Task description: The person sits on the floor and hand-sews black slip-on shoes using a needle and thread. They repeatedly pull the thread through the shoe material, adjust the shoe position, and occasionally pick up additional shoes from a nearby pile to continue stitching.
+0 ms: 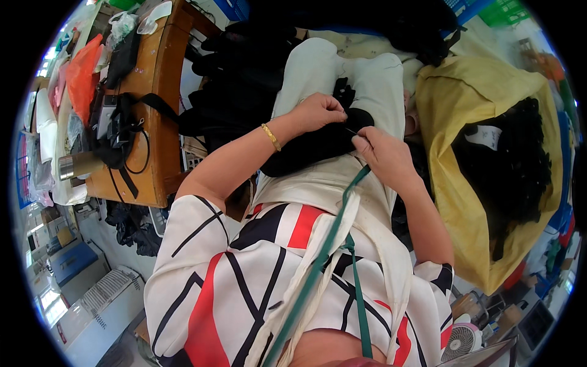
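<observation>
Seemingly both the left hand (318,112) and right hand (382,153) pinch black fabric (306,150), yellow sack (471,153) alongside.

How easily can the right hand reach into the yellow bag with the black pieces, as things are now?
Probably yes. The yellow bag stands open right beside the right hand, with nothing between them. But that hand is pinching the black fabric on the lap, so it must let go first.
</observation>
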Action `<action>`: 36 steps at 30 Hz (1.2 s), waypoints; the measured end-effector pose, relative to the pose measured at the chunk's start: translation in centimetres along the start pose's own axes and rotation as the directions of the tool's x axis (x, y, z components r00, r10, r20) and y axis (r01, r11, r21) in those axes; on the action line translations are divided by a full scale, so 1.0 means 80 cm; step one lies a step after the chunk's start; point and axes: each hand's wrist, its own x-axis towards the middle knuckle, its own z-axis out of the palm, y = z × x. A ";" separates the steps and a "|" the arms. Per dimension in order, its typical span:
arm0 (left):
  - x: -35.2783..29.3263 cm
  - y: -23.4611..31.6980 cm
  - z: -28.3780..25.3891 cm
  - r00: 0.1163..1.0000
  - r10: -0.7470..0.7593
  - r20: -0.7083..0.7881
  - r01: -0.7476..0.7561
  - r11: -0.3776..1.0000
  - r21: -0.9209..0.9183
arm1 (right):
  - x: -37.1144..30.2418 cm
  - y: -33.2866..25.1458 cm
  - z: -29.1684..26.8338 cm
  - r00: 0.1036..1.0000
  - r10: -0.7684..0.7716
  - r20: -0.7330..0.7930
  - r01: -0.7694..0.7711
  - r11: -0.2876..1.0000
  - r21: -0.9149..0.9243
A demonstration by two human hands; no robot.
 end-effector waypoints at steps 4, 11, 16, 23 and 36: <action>-0.005 0.000 0.001 1.000 0.005 -0.026 -0.006 1.000 -0.021 | 0.015 0.000 0.006 0.996 -0.006 -0.093 -0.001 0.997 -0.072; -0.006 0.002 0.000 1.000 -0.007 -0.013 0.007 0.999 -0.046 | 0.030 0.006 0.009 0.984 -0.042 -0.173 0.020 0.991 -0.129; -0.006 0.004 0.000 1.000 -0.019 -0.014 0.018 0.999 -0.036 | 0.035 0.007 0.007 0.987 -0.052 -0.152 0.032 0.991 -0.131; -0.008 0.006 0.002 1.000 -0.017 -0.021 0.016 0.999 -0.045 | 0.040 0.007 0.010 0.980 -0.097 -0.172 0.070 0.985 -0.156; -0.059 0.079 0.017 0.960 0.281 -0.006 -0.252 0.869 0.426 | -0.014 0.011 -0.010 0.991 0.132 0.016 -0.128 0.908 0.398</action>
